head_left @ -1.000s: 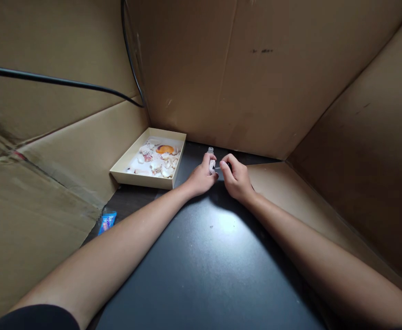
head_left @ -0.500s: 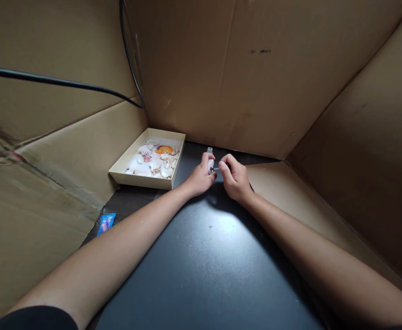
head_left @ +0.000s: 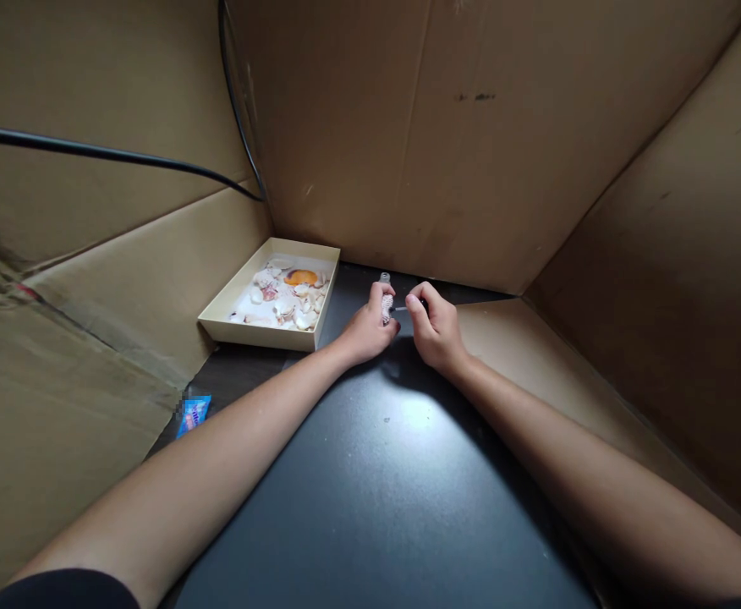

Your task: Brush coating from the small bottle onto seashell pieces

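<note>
In my left hand (head_left: 370, 328) is a small, pale, ribbed seashell (head_left: 386, 306), pinched between thumb and fingers. My right hand (head_left: 435, 326) closes around the dark end of a thin brush (head_left: 399, 309). The brush's slim stem points left, and its tip is at the shell or very close to it; touching or not, I cannot tell. Just beyond my left fingers stands a small clear bottle (head_left: 385, 277), its lower part hidden behind the fingers and shell.
A cream tray (head_left: 262, 337) of assorted seashells (head_left: 288, 304), one of them orange, sits at the back left. Nearer lies a blue packet (head_left: 194, 414) beside my left forearm. Cardboard walls (head_left: 370, 127) enclose the dark table (head_left: 370, 507). A black cable (head_left: 104, 152) hangs at left.
My right hand has shifted slightly right, away from the shell, and more of the brush stem shows. The left hand keeps its hold on the shell. The view has moved a little.
</note>
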Demonstrator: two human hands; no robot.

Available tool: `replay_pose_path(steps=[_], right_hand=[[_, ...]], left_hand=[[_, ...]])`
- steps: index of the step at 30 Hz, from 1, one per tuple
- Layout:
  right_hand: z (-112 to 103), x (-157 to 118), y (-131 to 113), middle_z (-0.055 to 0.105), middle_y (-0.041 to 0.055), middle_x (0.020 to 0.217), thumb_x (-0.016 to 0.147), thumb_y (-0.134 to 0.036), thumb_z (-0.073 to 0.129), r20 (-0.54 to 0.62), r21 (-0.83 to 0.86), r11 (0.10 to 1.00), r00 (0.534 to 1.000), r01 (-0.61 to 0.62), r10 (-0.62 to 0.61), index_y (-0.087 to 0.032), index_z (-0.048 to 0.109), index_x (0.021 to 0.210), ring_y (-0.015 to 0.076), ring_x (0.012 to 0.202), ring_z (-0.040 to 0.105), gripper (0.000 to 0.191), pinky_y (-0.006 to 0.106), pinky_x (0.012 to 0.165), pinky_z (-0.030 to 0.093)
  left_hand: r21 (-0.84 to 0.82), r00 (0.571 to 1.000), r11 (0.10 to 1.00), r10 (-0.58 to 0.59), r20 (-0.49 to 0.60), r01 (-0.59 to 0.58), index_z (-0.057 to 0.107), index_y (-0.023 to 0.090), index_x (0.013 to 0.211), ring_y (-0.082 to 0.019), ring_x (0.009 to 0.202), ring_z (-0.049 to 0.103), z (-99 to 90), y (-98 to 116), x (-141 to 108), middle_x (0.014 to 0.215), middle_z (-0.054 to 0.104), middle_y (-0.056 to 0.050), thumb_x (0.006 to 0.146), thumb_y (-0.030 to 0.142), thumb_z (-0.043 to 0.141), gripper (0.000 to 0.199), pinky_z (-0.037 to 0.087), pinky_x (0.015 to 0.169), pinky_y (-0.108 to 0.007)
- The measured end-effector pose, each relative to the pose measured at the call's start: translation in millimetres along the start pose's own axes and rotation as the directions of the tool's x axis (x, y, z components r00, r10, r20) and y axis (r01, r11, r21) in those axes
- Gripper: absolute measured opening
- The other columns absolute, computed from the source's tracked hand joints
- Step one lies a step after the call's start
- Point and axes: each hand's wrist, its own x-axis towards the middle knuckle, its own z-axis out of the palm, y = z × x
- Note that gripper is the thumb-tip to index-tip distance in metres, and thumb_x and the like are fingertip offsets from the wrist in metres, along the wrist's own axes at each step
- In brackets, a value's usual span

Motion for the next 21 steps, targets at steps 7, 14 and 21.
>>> replay_pose_path(steps=[7, 14, 21], right_hand=[[0.1, -0.5, 1.2, 0.046, -0.0027, 0.067, 0.094, -0.033, 0.044, -0.007, 0.031, 1.000, 1.000, 0.002, -0.001, -0.020, 0.045, 0.076, 0.0120, 0.061, 0.041, 0.021, 0.026, 0.060, 0.032], [0.3, -0.1, 2.1, 0.047, -0.0028, 0.067, 0.093, -0.033, 0.044, -0.021, 0.011, 1.000, 1.000, -0.005, 0.005, -0.020, 0.045, 0.076, 0.0121, 0.061, 0.042, 0.021, 0.026, 0.060, 0.032], [1.6, -1.0, -0.1, 0.049, -0.0027, 0.068, 0.093, -0.033, 0.044, 0.022, 0.028, 1.000, 1.000, 0.006, -0.007, -0.020, 0.046, 0.077, 0.0121, 0.062, 0.044, 0.020, 0.026, 0.061, 0.033]], left_hand=[[0.000, 1.000, 1.000, 0.011, -0.024, -0.011, 0.033, 0.022, 0.112, -0.010, 0.064, 0.045, 0.7, 0.1, 0.0, 0.085, 0.047, 0.001, 0.075, 0.014, 0.052, 0.043, 0.040, 0.065, -0.025], [0.025, 1.000, 1.000, 0.019, -0.025, -0.018, 0.033, 0.021, 0.114, -0.011, 0.067, 0.046, 0.4, 1.0, 0.3, 0.087, 0.048, 0.000, 0.074, 0.014, 0.052, 0.044, 0.040, 0.066, -0.026], [0.017, 1.000, 1.000, 0.025, 0.011, -0.025, 0.034, 0.020, 0.114, -0.014, 0.075, 0.053, -1.4, 1.6, -0.1, 0.088, 0.051, -0.001, 0.077, 0.017, 0.054, 0.043, 0.043, 0.071, -0.028]])
